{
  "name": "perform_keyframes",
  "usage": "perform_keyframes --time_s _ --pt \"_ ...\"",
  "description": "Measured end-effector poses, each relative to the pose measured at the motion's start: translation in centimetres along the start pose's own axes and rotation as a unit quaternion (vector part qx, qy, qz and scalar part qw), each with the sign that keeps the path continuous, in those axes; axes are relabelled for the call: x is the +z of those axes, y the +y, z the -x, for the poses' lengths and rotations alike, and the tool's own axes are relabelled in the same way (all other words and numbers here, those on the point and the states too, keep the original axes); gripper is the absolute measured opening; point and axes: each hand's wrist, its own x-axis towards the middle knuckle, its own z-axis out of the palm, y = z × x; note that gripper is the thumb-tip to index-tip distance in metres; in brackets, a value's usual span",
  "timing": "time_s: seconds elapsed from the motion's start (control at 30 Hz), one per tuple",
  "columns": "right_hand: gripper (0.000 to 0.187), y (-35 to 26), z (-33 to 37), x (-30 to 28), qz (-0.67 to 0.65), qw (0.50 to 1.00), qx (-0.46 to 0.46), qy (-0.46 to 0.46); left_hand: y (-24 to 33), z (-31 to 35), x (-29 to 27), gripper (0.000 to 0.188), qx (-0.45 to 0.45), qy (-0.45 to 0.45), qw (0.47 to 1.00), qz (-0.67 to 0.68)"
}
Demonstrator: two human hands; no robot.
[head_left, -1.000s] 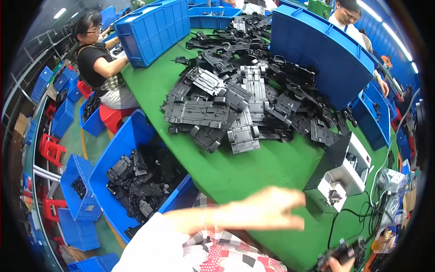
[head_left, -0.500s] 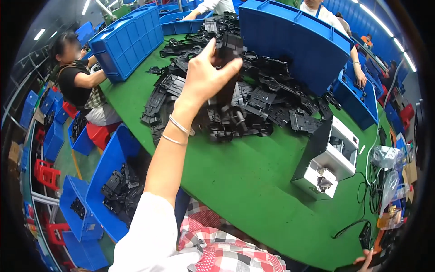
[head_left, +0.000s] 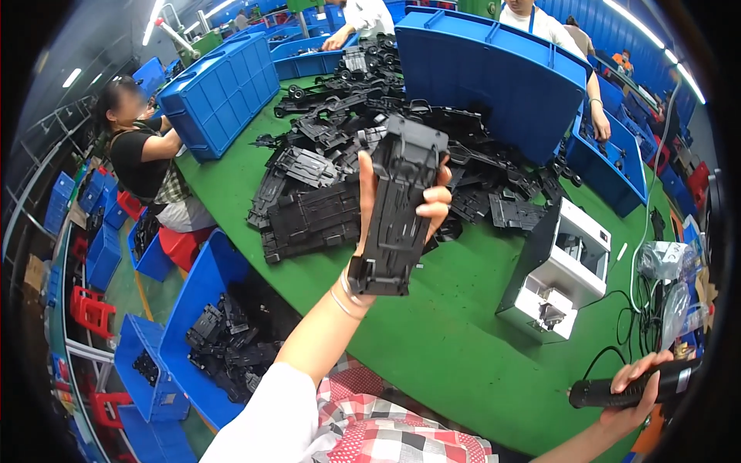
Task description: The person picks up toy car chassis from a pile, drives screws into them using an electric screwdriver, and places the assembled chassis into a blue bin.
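Note:
My left hand (head_left: 434, 202) is closed around a black plastic toy-car chassis (head_left: 397, 208), raised above the green table with its long moulded face toward me. Thumb and fingers grip its two long sides. At the lower right, my right hand (head_left: 637, 390) is wrapped around a black corded tool that looks like an electric screwdriver (head_left: 598, 393). Behind the held chassis, a large heap of similar black chassis (head_left: 309, 166) covers the middle of the table, some with wheels. The heap is partly hidden by my left hand and its chassis.
A white-and-black boxy device (head_left: 559, 270) stands on the green table (head_left: 440, 347) at right, near loose cables. Blue bins (head_left: 494, 85) border the heap. A blue bin of chassis (head_left: 174, 339) sits below the table's left edge. Co-workers' hands reach into bins (head_left: 610, 166) opposite and work at left.
My left hand has drawn nearer and turned the chassis, whose long face now shows. My right hand has come farther into view with the electric screwdriver, which has lifted and turned.

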Motion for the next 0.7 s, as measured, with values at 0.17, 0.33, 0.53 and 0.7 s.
perform_keyframes --time_s 0.17,0.33,0.53,0.7 --pt "0.024 0.3 -1.7 2.9 -0.041 0.999 -0.023 -0.001 -5.2 1.7 -0.8 0.09 -0.053 0.139 0.984 0.1" --pt "0.022 2.1 -2.8 5.0 -0.072 0.996 -0.043 0.016 -7.1 5.5 -3.5 0.058 -0.048 0.205 0.976 -0.049" --pt "0.025 4.0 -3.5 6.7 0.014 0.994 -0.093 0.063 -9.6 6.7 -2.3 0.028 -0.214 0.266 0.874 -0.346" --pt "0.022 6.8 -3.0 8.0 0.177 0.977 -0.119 0.025 -11.1 7.7 -3.2 0.037 -0.225 0.256 0.841 -0.421"
